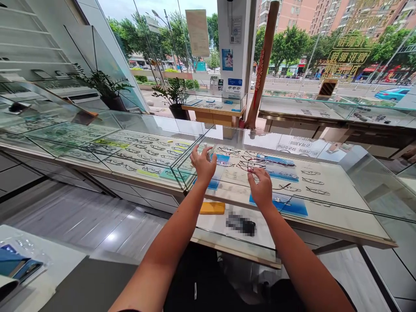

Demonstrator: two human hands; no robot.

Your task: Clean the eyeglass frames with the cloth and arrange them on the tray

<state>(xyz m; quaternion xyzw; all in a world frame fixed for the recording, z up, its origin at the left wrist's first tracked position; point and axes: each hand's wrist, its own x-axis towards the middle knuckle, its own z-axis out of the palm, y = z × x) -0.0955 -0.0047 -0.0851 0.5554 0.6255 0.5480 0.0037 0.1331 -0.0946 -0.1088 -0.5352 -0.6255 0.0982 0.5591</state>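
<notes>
Many spectacle frames [312,180] crowd the glass showcase [357,216].

Two bare hands are raised over the glass display case [325,208], the left hand [203,164] and the right hand [261,188], with one pair of glasses [256,164] at the right fingertips. One yellow cloth [212,208] lies on the lower shelf. Two potted plants [108,89] stand behind; the rows of glasses under the glass are too many and too small to count.
</notes>
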